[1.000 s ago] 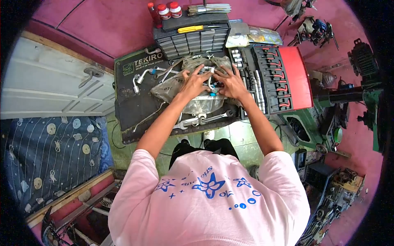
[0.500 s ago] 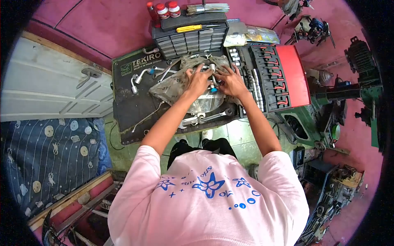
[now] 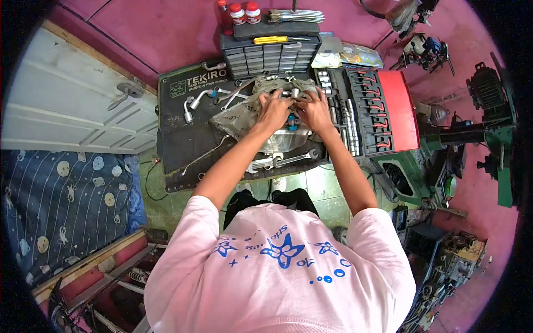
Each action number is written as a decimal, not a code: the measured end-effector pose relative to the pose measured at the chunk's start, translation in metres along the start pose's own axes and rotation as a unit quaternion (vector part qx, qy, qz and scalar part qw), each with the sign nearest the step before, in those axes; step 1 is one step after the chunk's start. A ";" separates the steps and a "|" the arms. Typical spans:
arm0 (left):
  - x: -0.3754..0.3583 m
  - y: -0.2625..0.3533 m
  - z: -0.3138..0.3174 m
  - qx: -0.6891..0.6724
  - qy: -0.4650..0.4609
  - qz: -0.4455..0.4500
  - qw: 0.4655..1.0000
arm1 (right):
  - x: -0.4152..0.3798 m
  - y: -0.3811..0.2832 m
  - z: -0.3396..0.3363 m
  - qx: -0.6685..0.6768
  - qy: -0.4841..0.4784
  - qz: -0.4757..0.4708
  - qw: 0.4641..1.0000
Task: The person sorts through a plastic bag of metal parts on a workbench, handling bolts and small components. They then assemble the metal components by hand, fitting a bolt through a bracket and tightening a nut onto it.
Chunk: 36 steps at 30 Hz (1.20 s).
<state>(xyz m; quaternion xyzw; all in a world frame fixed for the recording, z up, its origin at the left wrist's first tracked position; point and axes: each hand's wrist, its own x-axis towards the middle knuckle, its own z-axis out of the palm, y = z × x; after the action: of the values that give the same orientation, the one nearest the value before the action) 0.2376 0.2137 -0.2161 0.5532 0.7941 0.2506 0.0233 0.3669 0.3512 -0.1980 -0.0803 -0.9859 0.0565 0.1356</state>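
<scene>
My left hand (image 3: 273, 112) and my right hand (image 3: 315, 113) meet over a crumpled, semi-clear plastic bag (image 3: 237, 119) on the dark tool mat. Between them stands an L-shaped socket wrench (image 3: 295, 93), its silver bend showing above the fingers and a blue band below. Fingers of both hands are curled in around it; the exact fingertip contact is partly hidden. Left of the bag lie more L-shaped socket wrenches (image 3: 198, 100), one with a blue band, and combination wrenches (image 3: 232, 100). Open-end wrenches (image 3: 296, 159) rest at the bag's near edge.
A drawer organizer (image 3: 271, 57) with a yellow screwdriver (image 3: 271, 40) on top stands behind. To the right is a red tool case (image 3: 401, 111) with sockets and red-handled tools. A green machine (image 3: 400, 176) stands right, a white door (image 3: 72, 94) left.
The camera view has shifted slightly, so the bench sits a little further right. Both hands remain at the wrench, with small finger movements.
</scene>
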 end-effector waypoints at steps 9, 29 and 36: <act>-0.024 -0.041 -0.062 0.018 0.150 0.016 0.988 | 0.059 -0.055 -0.002 0.041 0.076 -0.030 0.996; -0.094 -0.215 -0.110 0.142 0.136 -0.140 0.971 | 0.198 -0.206 0.109 -0.072 0.046 -0.073 0.994; -0.090 -0.232 -0.100 0.194 0.086 -0.140 0.967 | 0.209 -0.210 0.128 -0.088 0.020 -0.051 0.995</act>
<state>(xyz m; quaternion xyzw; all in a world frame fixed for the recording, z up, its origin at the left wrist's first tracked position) 0.0404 0.0358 -0.2489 0.4073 0.8959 0.1327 -0.1176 0.1025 0.1702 -0.2383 -0.0424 -0.9869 -0.0392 0.1504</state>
